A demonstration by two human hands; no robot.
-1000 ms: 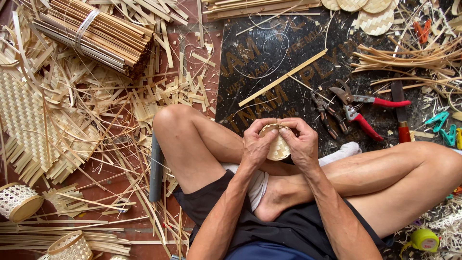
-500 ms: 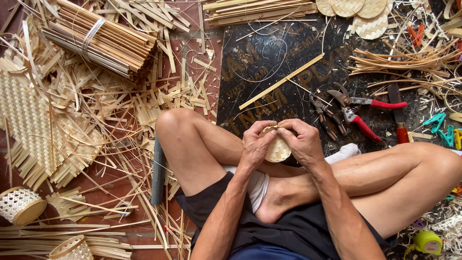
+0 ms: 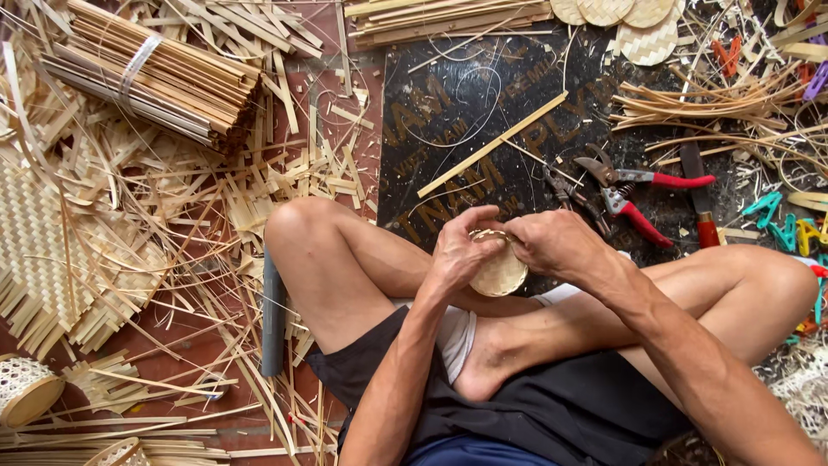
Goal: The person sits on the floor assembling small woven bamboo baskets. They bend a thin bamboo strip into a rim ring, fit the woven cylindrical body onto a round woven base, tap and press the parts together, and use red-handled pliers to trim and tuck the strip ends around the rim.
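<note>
Hands meet over the crossed legs, just off the dark board's (image 3: 448,95) near edge: left hand (image 3: 461,250) cups the small woven disc (image 3: 498,274) while right hand (image 3: 552,246) pinches its rim, best worked with short, firm tucks.

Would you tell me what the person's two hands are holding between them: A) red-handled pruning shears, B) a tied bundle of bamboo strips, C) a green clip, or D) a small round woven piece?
D: the left hand and right hand both grip a small round woven piece above the crossed legs.
</note>
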